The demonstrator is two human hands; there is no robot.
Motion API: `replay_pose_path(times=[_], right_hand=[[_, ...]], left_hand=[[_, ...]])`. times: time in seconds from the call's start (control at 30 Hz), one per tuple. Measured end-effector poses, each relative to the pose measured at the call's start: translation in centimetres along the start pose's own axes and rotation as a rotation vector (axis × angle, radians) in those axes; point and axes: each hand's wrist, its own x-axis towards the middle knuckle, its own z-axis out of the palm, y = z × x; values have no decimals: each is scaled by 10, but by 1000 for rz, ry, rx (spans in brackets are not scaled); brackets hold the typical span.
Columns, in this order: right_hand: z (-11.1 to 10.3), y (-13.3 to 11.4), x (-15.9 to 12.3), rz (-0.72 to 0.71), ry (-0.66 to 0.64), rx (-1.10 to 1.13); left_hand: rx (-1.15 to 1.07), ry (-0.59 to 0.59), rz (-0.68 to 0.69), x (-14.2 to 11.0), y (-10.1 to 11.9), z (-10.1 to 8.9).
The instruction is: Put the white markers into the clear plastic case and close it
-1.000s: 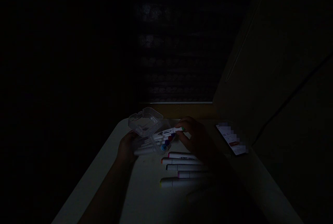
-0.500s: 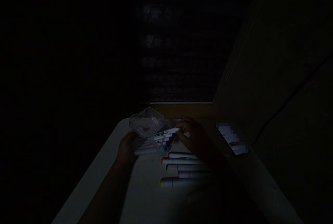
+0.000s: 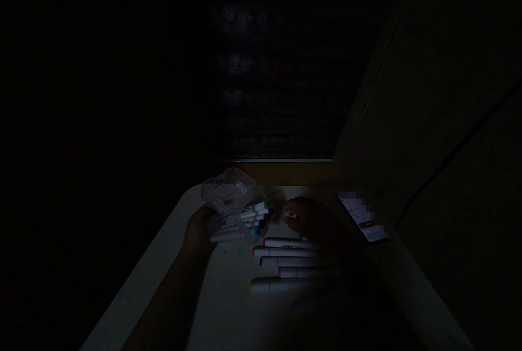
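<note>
In the dim light my left hand [image 3: 198, 233] is wrapped around the side of a clear plastic case [image 3: 228, 190] with its lid up. Several white markers lie slanted in the case, among them a green-tipped marker [image 3: 256, 208] on top and a light-blue-tipped marker [image 3: 256, 230] at the near side. My right hand [image 3: 304, 217] hovers right of the case, thumb and fingers curled but apart, with nothing visible between them. Just below it on the table lie several markers, such as a pink-tipped marker [image 3: 281, 242] and an orange-tipped marker [image 3: 281, 252].
A phone [image 3: 362, 216] with a lit screen lies at the table's right edge. Nearer to me on the pale table [image 3: 228, 307] is a yellow-tipped marker [image 3: 273, 285]. A dark cable [image 3: 452, 158] runs along the right wall. The left side is too dark to make out.
My right hand has let go of the green-tipped marker, which now rests in the case, and has drawn back to the right. My left hand has hardly moved.
</note>
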Motion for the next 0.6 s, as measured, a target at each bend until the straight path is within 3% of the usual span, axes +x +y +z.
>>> replay_pose_path(times=[0.27, 0.6], right_hand=[[51, -1, 18, -55, -202, -64], [70, 0, 24, -100, -219, -88]], left_hand=[[-21, -26, -19, 7, -5, -7], [-17, -11, -29, -3, 2, 3]])
